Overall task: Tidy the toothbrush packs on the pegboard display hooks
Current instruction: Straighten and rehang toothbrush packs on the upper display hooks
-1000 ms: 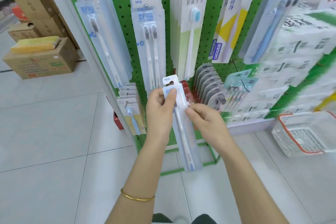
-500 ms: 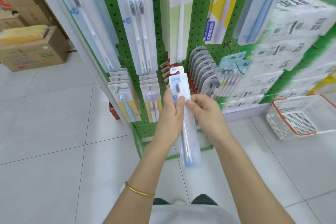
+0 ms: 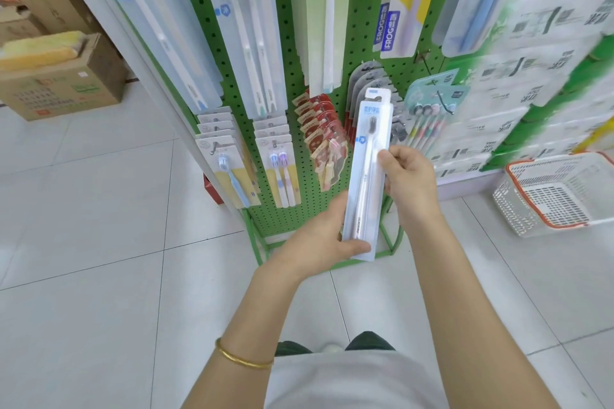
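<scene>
Toothbrush pack (image 3: 365, 183): held upright before the green pegboard (image 3: 292, 70), on no hook.
Hands: left hand (image 3: 319, 239) grips its bottom, right hand (image 3: 410, 176) pinches its edge.
Advice: steer the top tab (image 3: 377, 96) toward the hook of the matching packs (image 3: 166, 43).

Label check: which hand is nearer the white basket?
Right. Right hand pinches the toothbrush pack, left of the white basket; left hand holds the pack's bottom, farther left.
</scene>
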A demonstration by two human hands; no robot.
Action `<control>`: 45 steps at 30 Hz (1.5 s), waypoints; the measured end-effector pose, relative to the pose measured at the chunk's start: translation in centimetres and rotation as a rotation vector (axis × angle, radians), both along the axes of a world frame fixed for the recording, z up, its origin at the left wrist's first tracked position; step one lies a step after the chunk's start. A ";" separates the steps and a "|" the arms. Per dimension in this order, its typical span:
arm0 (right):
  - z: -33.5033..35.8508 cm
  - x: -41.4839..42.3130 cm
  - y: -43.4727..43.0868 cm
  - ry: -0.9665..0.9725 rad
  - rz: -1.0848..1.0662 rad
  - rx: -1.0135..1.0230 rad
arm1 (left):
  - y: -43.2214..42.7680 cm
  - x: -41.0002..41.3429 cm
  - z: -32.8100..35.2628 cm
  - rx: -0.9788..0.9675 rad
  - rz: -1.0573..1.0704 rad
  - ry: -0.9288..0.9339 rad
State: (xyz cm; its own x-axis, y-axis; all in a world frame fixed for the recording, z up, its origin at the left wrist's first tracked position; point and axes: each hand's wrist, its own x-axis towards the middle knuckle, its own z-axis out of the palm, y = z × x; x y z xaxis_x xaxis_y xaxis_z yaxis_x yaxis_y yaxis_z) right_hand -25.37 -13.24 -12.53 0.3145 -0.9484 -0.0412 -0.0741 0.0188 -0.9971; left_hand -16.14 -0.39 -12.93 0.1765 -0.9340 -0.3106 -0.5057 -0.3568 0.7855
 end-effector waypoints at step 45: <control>2.3 0.7 1.0 -0.076 0.425 0.050 | -3.0 3.6 5.0 -0.423 0.533 0.334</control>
State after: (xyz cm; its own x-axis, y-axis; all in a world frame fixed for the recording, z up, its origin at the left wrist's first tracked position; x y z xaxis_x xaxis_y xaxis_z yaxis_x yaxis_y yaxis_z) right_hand -24.72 -12.19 -10.22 0.6805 -0.7313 -0.0454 -0.0124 0.0504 -0.9987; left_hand -12.51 -3.36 -7.92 0.5965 -0.8003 -0.0612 -0.0601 -0.1205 0.9909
